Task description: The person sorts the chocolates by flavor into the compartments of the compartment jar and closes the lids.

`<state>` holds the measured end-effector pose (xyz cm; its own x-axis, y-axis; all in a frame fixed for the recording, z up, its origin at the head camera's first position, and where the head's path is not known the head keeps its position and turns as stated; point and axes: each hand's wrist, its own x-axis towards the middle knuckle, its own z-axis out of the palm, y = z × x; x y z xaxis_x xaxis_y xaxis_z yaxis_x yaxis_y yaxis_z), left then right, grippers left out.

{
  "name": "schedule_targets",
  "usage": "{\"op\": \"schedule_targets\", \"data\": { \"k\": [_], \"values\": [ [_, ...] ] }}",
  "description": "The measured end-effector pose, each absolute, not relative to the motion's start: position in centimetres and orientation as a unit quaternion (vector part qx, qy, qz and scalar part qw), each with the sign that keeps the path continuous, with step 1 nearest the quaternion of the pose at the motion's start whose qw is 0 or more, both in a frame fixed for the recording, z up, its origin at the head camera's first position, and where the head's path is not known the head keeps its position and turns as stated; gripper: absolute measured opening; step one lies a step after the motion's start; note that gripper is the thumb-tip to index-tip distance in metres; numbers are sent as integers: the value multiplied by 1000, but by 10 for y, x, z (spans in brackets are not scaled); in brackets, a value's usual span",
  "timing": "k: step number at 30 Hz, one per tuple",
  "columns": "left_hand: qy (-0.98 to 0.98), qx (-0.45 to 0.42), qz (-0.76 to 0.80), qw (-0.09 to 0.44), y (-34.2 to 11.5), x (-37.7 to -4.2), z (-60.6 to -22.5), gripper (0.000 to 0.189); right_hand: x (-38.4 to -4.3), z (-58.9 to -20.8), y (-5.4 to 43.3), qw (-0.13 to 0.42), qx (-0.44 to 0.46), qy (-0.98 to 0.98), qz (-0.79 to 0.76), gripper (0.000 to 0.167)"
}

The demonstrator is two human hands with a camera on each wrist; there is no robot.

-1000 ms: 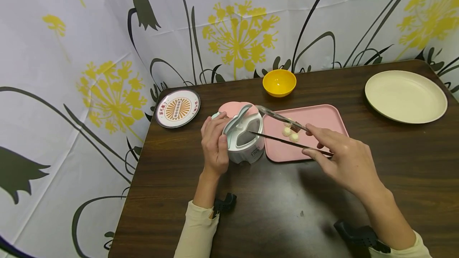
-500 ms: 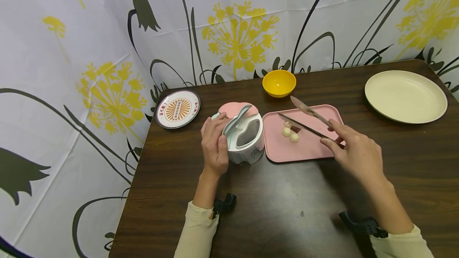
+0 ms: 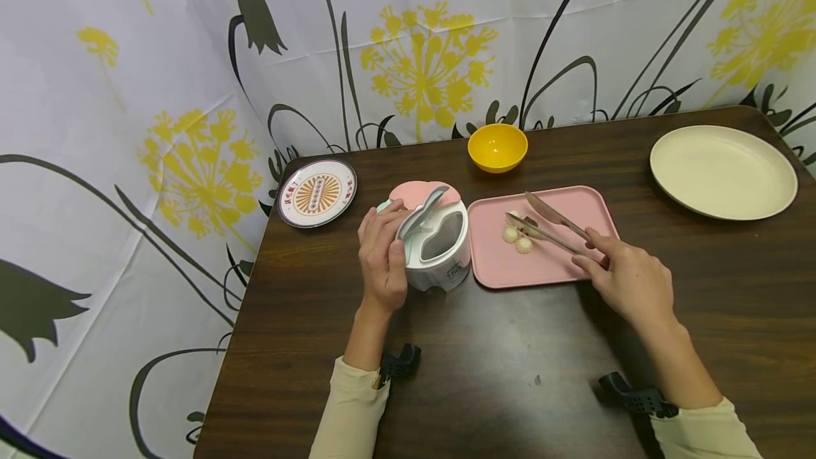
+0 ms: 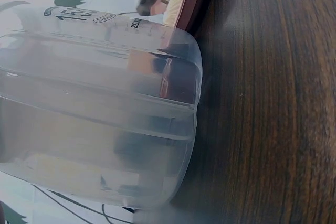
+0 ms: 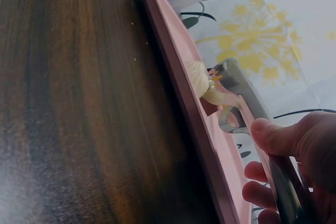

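Seeing a glossy yellow round bowl (image 3: 497, 149) near the back edge of the dark brown wood-grain table (image 3: 497, 388). White round plate with orange sunburst and red characters (image 3: 316, 193) at the back left corner. Wide shallow cream plate (image 3: 723, 173) back right, well apart from both. Behind: white cloth backdrop with yellow flower heads and dark stems (image 3: 408, 41), creased

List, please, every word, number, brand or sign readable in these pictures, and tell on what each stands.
"15", large, on the clear container; what follows is unclear.
"BE", starting a small word on the container; the rest is unclear.
Scale marks on the container: too small to read.
Characters at rim and centre of the white plate: too small to read surely.
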<state>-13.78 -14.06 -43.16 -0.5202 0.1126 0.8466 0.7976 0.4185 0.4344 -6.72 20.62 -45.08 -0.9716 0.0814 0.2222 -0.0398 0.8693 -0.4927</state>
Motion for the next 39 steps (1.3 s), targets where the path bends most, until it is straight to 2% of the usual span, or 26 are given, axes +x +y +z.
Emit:
{"op": "schedule_targets", "data": {
  "k": [19,27,39],
  "values": [
    [-749,-302,-447,386,-139,-137,-430,46,-68,-452,208,101,-37,-959,262,44],
    [-749,-301,-446,387,-139,-137,-431,46,-68,-454,207,121,-31,-960,250,42],
    [-748,-301,-447,389,-139,-138,-431,46,-64,-445,206,182,-18,-948,259,40]
  ]
}}
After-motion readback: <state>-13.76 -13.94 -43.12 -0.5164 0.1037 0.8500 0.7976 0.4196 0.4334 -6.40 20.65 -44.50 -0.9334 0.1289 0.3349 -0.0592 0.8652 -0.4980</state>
